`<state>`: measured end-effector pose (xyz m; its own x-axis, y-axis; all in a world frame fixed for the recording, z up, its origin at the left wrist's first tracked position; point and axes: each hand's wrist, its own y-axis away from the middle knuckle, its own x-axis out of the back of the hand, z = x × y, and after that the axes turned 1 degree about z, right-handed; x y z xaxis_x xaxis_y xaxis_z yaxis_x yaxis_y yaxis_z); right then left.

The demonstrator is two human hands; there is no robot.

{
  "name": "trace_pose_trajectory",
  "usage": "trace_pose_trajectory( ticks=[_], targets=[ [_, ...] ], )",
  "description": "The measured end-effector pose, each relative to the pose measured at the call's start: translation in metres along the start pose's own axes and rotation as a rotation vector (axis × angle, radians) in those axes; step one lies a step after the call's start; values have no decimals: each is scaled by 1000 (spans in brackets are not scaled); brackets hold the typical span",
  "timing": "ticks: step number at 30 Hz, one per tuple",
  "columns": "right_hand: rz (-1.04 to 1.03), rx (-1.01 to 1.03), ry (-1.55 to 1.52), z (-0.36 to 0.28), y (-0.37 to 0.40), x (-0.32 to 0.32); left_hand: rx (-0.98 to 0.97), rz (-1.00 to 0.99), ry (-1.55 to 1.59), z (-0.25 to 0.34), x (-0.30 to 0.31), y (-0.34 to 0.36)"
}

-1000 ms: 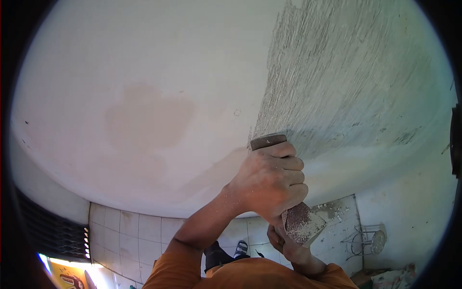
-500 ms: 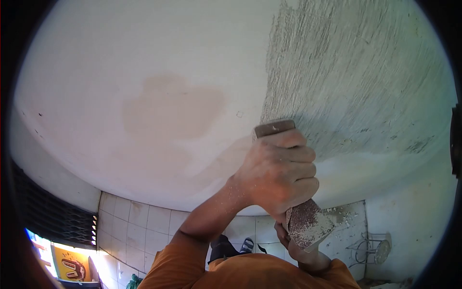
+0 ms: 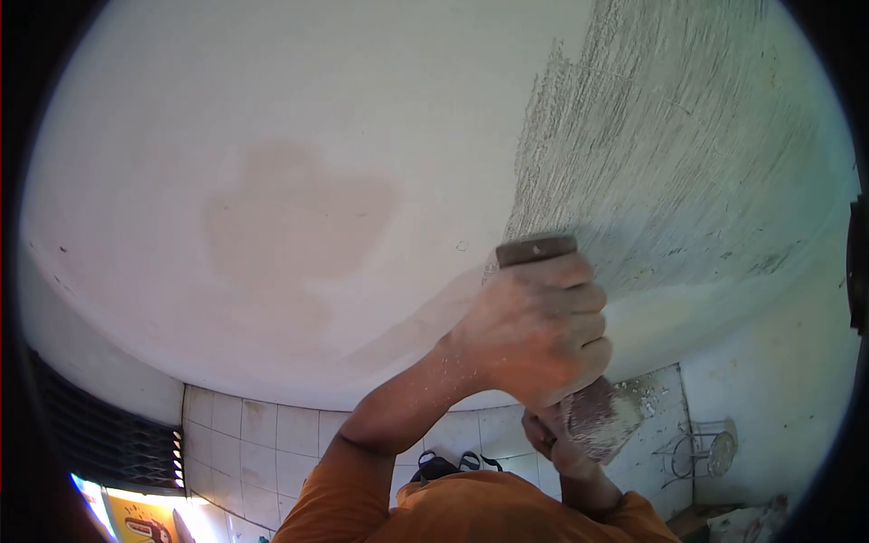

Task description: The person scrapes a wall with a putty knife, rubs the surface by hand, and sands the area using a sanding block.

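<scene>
My left hand (image 3: 543,330) is closed round a scraper (image 3: 599,423) in front of the wall. The scraper's brown butt end (image 3: 536,249) sticks out above my knuckles. Below the fist, its flat brown blade slants down, coated with pale dust. Behind the blade is my right hand (image 3: 563,452), its fingers curled and partly hidden; whether it grips the blade I cannot see. The whitish wall (image 3: 425,118) has a roughened, grey scored area (image 3: 634,154) at the right, whose lower left edge lies just above my left hand.
A damp-looking beige patch (image 3: 299,217) marks the wall at left. Below is a tiled floor (image 3: 281,425) with pale debris (image 3: 647,398). A round-topped metal stool (image 3: 720,452) stands at lower right. A dark metal grille (image 3: 100,416) is at lower left.
My left hand and the scraper have shifted slightly right and down in the view. Fewer loose flakes show on and beside the blade. The view has also moved a little.
</scene>
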<state>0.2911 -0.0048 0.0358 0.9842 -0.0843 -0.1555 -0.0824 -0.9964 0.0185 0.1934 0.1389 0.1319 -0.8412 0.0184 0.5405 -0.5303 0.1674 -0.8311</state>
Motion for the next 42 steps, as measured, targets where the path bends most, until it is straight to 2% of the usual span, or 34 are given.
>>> trace_pose_trajectory(
  ticks=[6, 10, 14, 15, 17, 19, 25, 30, 31, 34, 38, 39, 41, 42],
  targets=[
    [142, -66, 209, 12, 17, 6, -15, 40, 46, -1, -1, 1],
    [53, 41, 106, 12, 25, 11, -46, 18, 71, -2, 11, -11],
    [183, 55, 151, 17, 15, 2, 0, 50, 61, 1, 3, 1],
    [163, 166, 208, 19, 13, 3, -25, 51, 58, -2, 7, -5],
    [133, 73, 160, 14, 10, 1, -62, 46, 59, -7, 17, -19],
    [124, 6, 142, 16, 12, -2, -27, 32, 94, -2, 8, -4],
    [126, -28, 71, 2, 11, -9, -58, 3, 73, -8, 21, -21],
    [149, -197, 85, 10, 33, 6, 61, -47, 98, 4, 10, -2],
    [187, -191, -16, 4, 32, -1, 31, 59, 127, 1, 0, -2],
    [87, -165, -577, -34, 27, -11, -68, 50, 113, -11, 23, -42],
    [97, -49, -193, -41, 21, -24, 9, 10, 101, -1, 12, -16],
    [151, -86, -164, -45, 21, -32, 8, -59, 100, -2, 15, -18],
    [299, -217, -318, -71, 28, -46, 19, -201, 113, 0, 30, -26],
    [238, -197, -292, -76, 27, -45, 30, -205, 114, -1, 32, -28]
  ],
)
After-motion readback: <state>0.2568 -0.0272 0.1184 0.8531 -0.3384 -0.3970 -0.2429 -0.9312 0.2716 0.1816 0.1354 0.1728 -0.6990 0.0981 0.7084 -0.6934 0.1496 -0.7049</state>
